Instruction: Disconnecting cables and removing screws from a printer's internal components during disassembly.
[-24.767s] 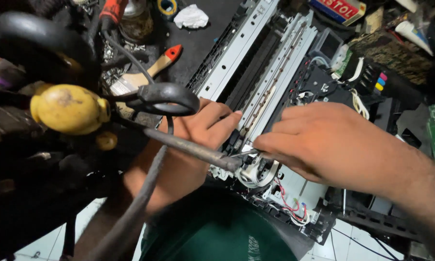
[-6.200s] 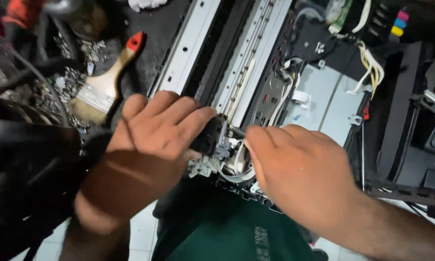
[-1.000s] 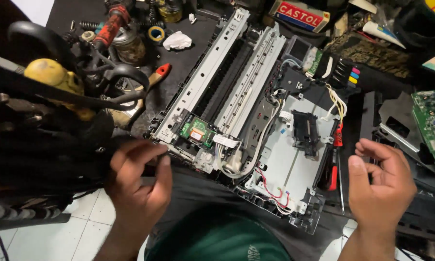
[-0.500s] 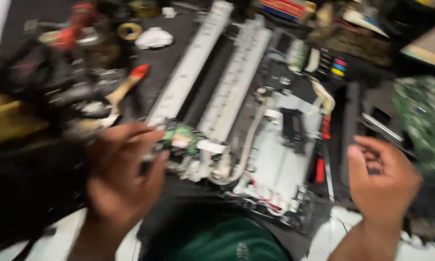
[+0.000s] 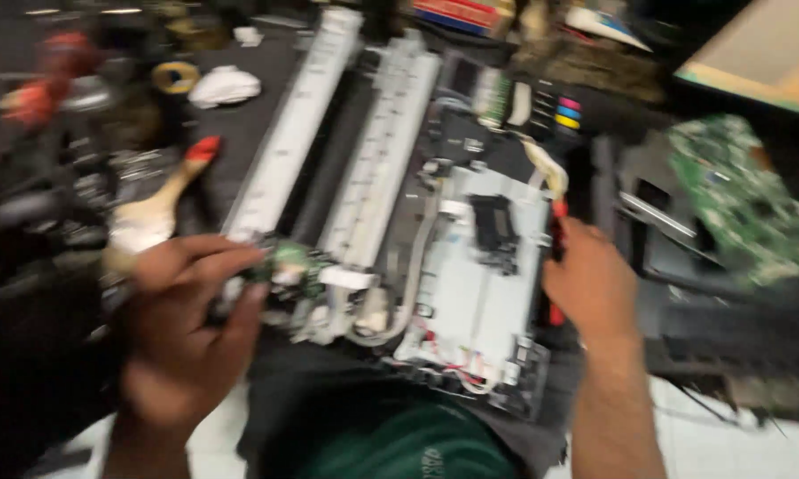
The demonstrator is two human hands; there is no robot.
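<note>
Your right hand (image 5: 595,284), open a second ago, is now closing its fingers on the red-handled screwdriver (image 5: 556,257) at centre right, while your left hand (image 5: 187,328) keeps pinching the small green circuit board (image 5: 291,263).

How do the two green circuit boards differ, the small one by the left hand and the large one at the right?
The small green board sits on the opened printer's frame, at the left hand's fingertips; the large green board lies apart on the dark bench, untouched. The small one is far smaller. The right hand is at a red-handled tool. Both boards are blurred.
</note>
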